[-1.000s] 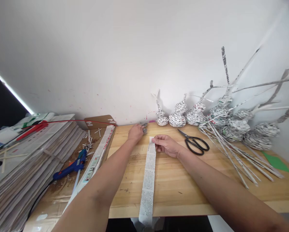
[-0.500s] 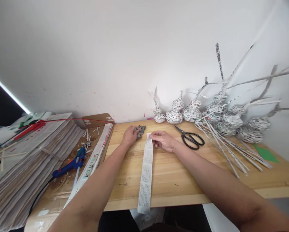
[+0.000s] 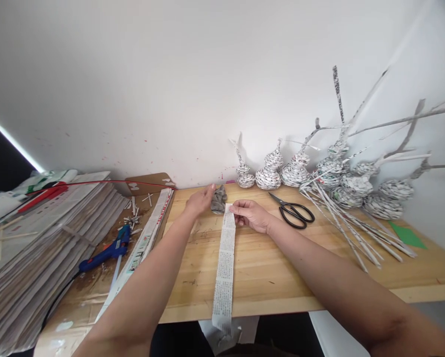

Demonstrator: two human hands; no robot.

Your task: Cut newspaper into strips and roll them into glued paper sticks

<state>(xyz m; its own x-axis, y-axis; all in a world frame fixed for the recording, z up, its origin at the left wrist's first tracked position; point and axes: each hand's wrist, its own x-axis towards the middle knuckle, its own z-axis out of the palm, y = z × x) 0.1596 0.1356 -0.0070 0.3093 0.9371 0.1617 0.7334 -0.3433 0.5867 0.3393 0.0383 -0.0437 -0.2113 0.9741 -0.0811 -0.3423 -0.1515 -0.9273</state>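
My right hand (image 3: 249, 214) pinches the top end of a long printed paper strip (image 3: 224, 267), which runs toward me over the wooden table (image 3: 274, 267) and hangs past its front edge. Just left of the strip's top, my left hand (image 3: 201, 200) is beside a crumpled grey cloth (image 3: 218, 200), its fingers apart and nothing visible in them. The cloth lies next to the strip's upper end.
Black scissors (image 3: 296, 213) lie right of my right hand. Woven paper gourds (image 3: 269, 173) line the wall, with thin paper rods (image 3: 345, 223) before them. At left are a blue glue gun (image 3: 110, 250) and a tall stack of newspapers (image 3: 54, 248).
My left hand has come off the grey cloth and moved slightly left and up. The cloth has spread out beside the strip. My right hand keeps its place.
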